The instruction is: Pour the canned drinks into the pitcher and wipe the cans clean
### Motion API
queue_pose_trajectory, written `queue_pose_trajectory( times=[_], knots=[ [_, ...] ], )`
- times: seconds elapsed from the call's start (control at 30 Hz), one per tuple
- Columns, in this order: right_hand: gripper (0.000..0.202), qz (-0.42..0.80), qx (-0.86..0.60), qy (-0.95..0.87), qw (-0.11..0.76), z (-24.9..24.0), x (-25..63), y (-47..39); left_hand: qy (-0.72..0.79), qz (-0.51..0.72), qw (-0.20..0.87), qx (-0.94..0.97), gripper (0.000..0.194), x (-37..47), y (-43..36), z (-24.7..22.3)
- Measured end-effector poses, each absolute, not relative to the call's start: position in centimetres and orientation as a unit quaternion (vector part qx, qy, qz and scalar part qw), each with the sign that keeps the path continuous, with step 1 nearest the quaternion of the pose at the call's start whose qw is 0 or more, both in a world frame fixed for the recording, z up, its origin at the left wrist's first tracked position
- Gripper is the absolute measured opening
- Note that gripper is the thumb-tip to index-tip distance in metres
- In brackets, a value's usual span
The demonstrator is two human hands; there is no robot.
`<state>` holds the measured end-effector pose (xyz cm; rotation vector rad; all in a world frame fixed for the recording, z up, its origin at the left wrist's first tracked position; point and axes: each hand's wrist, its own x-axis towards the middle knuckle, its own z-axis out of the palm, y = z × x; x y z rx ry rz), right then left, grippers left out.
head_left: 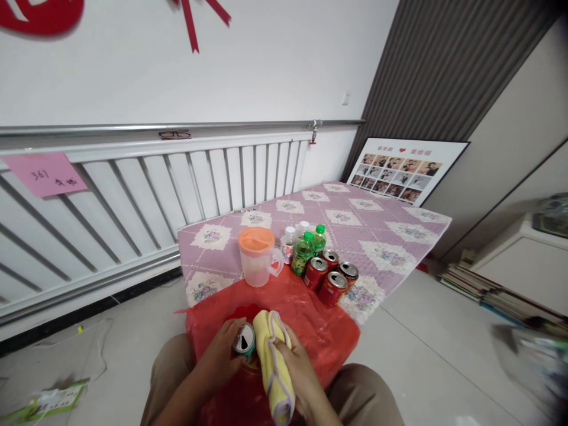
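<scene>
My left hand [225, 346] is wrapped round an opened drink can [246, 340] with a silver top and a green side. Its fingers lie along the can's left and far side. In my right hand [295, 358] is a folded yellow cloth [271, 355] with purple edging, gripped from its right side and close beside the can. Both hands are over a red plastic sheet [328, 343] spread on the near part of the table and hanging toward my lap. Something red lies partly hidden behind the can and cloth.
A clear pitcher [256, 269] with an orange lid stands beyond my hands. Right of it are several bottles [302, 254] and several opened red cans [332, 288]. A floral cloth covers the table [344, 217]. Behind stand a white radiator [222, 180] and a leaning photo board [402, 168].
</scene>
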<state>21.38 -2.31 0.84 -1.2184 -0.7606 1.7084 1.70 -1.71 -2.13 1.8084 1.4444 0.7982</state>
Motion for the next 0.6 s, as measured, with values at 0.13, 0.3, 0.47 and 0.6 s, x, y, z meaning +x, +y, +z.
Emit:
queue_pose_trajectory(
  times=[0.13,0.3,0.47,0.6],
  knots=[
    [0.057,0.646,-0.522,-0.382,0.406,-0.1,21.1,-2.1,0.559,0.295,0.342,0.695,0.079,1.8,-1.8,-2.0],
    [0.052,0.565,-0.543,-0.503,0.365,-0.2,21.5,-1.8,0.559,0.301,0.338,0.695,0.08,1.9,-1.8,-2.2],
    [0.057,0.576,-0.549,-0.46,0.394,0.5,21.1,-2.0,0.562,0.279,0.346,0.698,0.08,2.0,-1.8,-1.9],
    [0.057,0.572,-0.544,-0.469,0.397,-0.8,20.7,-2.0,0.568,0.26,0.343,0.701,0.081,2.1,-1.9,-1.6]
  ],
)
